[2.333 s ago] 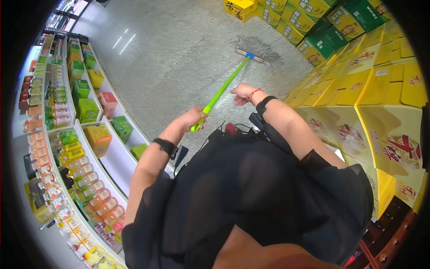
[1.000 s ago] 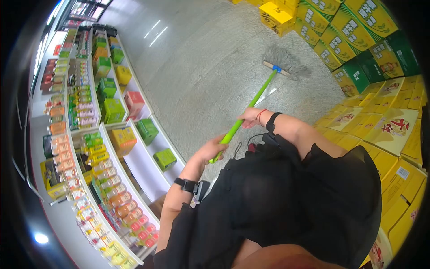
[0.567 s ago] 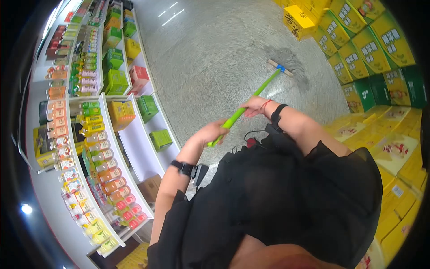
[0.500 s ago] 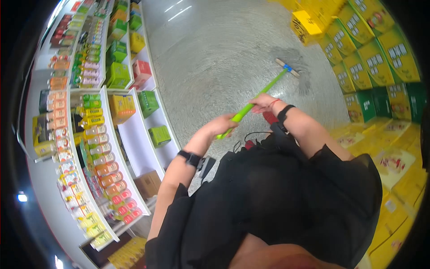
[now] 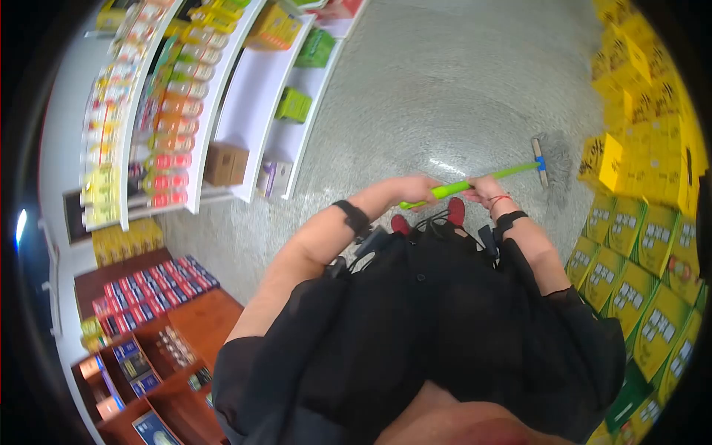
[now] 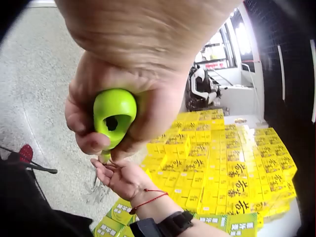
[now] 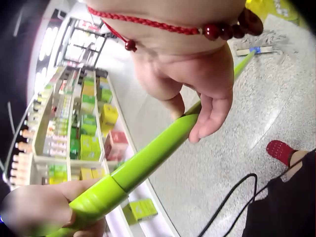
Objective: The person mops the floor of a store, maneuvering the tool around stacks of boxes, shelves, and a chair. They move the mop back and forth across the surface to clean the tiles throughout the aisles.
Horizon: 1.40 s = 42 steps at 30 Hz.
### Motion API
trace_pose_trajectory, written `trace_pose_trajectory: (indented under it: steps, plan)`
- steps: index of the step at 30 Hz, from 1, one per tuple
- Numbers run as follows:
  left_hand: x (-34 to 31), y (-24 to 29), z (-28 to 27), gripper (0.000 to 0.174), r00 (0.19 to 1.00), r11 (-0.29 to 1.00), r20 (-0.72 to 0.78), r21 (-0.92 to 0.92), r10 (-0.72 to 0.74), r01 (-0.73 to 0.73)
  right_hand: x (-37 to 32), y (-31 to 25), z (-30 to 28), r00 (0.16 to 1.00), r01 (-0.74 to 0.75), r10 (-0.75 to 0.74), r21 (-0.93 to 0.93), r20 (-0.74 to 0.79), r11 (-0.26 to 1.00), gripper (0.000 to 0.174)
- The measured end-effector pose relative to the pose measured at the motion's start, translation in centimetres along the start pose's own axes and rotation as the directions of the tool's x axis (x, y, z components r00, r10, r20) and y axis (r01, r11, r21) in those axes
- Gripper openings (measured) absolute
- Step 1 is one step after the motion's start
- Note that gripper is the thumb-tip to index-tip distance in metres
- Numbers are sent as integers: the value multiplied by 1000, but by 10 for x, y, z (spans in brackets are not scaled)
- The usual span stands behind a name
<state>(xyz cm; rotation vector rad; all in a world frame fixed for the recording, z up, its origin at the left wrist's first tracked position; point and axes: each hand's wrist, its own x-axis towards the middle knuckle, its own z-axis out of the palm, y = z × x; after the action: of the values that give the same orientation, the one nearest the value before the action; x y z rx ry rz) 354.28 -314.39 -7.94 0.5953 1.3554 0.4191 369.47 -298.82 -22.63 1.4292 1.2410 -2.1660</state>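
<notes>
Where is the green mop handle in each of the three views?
Head: the green mop handle runs from centre to right, ending at the mop head.
Left wrist: only its hollow butt end shows, centre-left, gripped by the left hand.
Right wrist: it runs diagonally from bottom left to top right, under the right hand.
Shared landmark: a red shoe.

Your mop handle [image 5: 449, 190] is lime green with a blue clip [image 5: 541, 162]. The floor [image 5: 445, 89] is speckled grey, the cartons [image 5: 627, 237] yellow and green.
</notes>
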Motion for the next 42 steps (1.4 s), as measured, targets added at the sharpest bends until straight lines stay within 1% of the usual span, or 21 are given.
trace_pose_trajectory:
  steps: [4,6,9,11,13,17,18,19,21,22,23,26,28,31,33,35,37,38,39,41,42]
  plan:
    - [-85,-76,6,49,988,985,-151,-172,-29,3,-3,5,95,980,-28,68,-209,188,977,24]
    - [-123,-114,16,52,982,903,-183,-429,-55,-29,3,14,141,927,-30,145,-317,346,948,28]
    - [-167,-165,44,48,943,792,-319,-599,-98,-121,-6,11,210,837,-6,292,-527,462,850,33]
    - [-184,-196,60,46,914,736,-381,-658,-140,-161,-12,12,258,827,15,352,-643,439,766,36]
    - [-198,-214,71,41,881,600,-434,-761,-189,-246,-2,25,297,831,118,348,-748,434,653,38]
    - [-201,-214,73,35,808,535,-495,-798,-319,-278,-16,23,348,837,175,315,-764,447,621,31]
    - [-197,-212,66,33,827,602,-487,-760,-280,-244,-24,19,353,849,160,300,-753,434,638,28]
    - [-196,-205,58,32,847,667,-473,-715,-241,-210,-21,20,354,849,162,307,-764,430,624,28]
    - [-174,-204,41,35,893,692,-429,-686,-136,-224,-13,15,348,867,282,168,-740,469,610,31]
    - [-167,-196,33,34,915,671,-393,-702,-85,-240,-20,11,338,850,279,123,-636,512,719,36]
    - [-158,-187,27,34,933,648,-359,-718,-31,-255,-14,8,323,851,285,128,-653,509,702,36]
    - [-116,-166,8,37,941,721,-338,-661,-37,-209,-2,-14,272,787,404,91,-622,610,671,33]
    - [-86,-158,-2,38,944,719,-329,-662,-28,-210,-33,-45,239,816,164,265,-645,514,747,35]
    - [-34,-154,-20,49,931,768,-361,-611,-53,-193,-75,-76,191,864,128,293,-742,409,658,41]
    - [-8,-143,-31,61,882,646,-378,-754,-281,-117,-90,-94,156,843,177,332,-802,422,570,48]
    - [16,-127,-38,70,897,618,-363,-774,-253,-139,-106,-116,137,846,148,361,-822,393,550,54]
    - [40,-99,-39,72,909,537,-365,-818,-203,-208,-151,-140,113,856,337,254,-859,450,386,52]
    - [57,-86,-39,63,887,440,-395,-858,-241,-263,-157,-148,99,879,314,254,-890,404,330,54]
    - [78,-81,-38,63,888,432,-394,-861,-236,-268,-161,-156,86,900,286,251,-918,356,276,56]
    - [115,-77,-38,43,857,523,-485,-783,-174,-337,-173,-173,68,928,244,240,-950,287,193,56]
    - [115,-65,-37,27,831,465,-516,-800,-210,-379,-175,-181,62,950,202,217,-972,224,122,56]
